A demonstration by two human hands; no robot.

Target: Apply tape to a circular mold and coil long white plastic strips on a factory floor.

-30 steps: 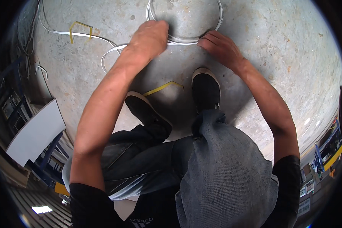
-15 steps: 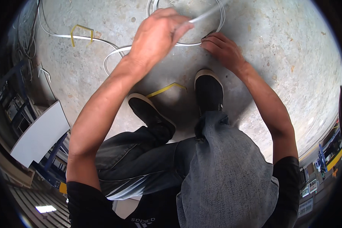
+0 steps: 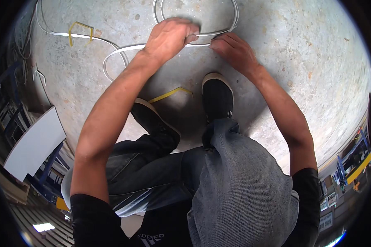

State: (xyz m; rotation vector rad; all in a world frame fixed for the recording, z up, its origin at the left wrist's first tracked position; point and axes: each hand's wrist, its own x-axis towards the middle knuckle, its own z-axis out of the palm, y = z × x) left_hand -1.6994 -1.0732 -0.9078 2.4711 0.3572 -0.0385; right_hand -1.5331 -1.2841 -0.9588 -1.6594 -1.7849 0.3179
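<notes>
A white flat cable (image 3: pixel 236 17) lies in round loops on the concrete floor, its upper part cut off by the top of the view. My left hand (image 3: pixel 172 38) is closed, thumb and fingertips pinching a strand at the near side of the loops. To its right my right hand (image 3: pixel 233 50) grips the coil at its near right side, fingers curled over the strands. Short lengths of cable run between the two hands. From under my left hand the cable tail (image 3: pixel 130 48) goes left, makes a small loop and continues toward the far left.
A bent yellow strap (image 3: pixel 171 94) lies between my black shoes (image 3: pixel 217 96). Another yellow strap (image 3: pixel 81 25) lies at the cable tail. On the left are a white panel (image 3: pixel 36 144) and a blue-framed rack. More racks stand at the lower right.
My left hand has brought the raised, blurred strand down to the near side of the coil. My right hand stays at the coil. The whole view has shifted slightly.
</notes>
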